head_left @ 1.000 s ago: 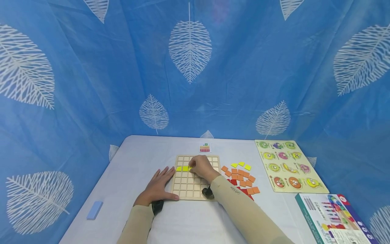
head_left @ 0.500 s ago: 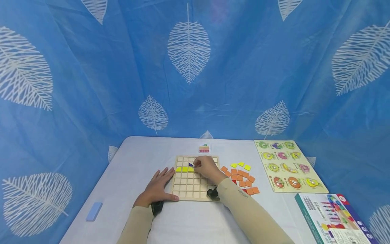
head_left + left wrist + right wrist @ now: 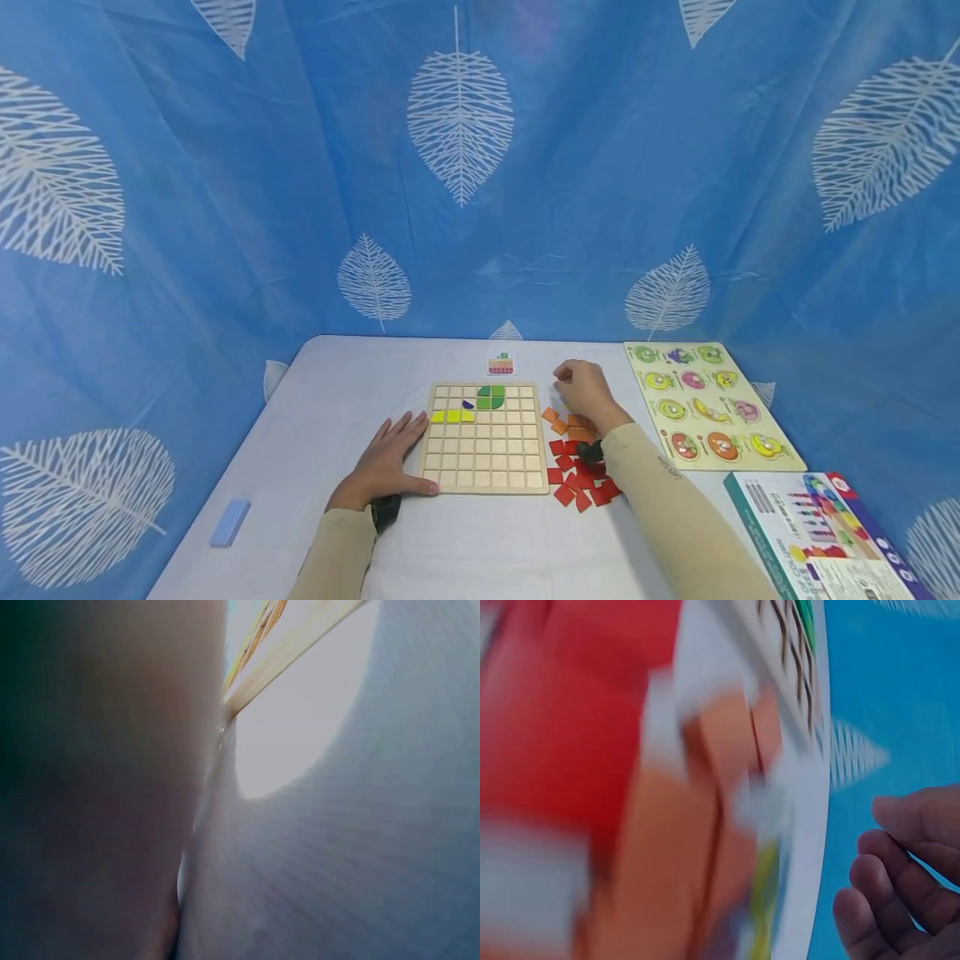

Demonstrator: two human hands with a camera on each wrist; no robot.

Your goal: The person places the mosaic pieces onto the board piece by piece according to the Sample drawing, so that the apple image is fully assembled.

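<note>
My left hand [image 3: 390, 460] lies with spread fingers on the table at the left edge of a wooden grid board [image 3: 483, 480]; its thumb touches the lower left corner. Yellow tiles [image 3: 453, 416] sit in a row on the board's left part. A small dark blue piece [image 3: 468, 405] lies above the third one, beside green leaf-shaped tiles [image 3: 491, 397]. Right of the board, my right hand [image 3: 587, 390] hovers above the loose tiles, largely covering the yellow ones. In the right wrist view its fingers [image 3: 874, 874] are loosely bent, with nothing seen between them.
Orange tiles [image 3: 581, 427] and red tiles [image 3: 564, 495] lie scattered right of the board. A small picture card [image 3: 502, 363] is behind it. Farther right are a fruit puzzle board [image 3: 712, 408] and a box [image 3: 821, 533]. A blue block [image 3: 229, 523] lies at the left.
My right hand has left the third yellow tile and moved right, off the board to the loose tiles. The green tiles are now uncovered. My left hand has stayed in place.
</note>
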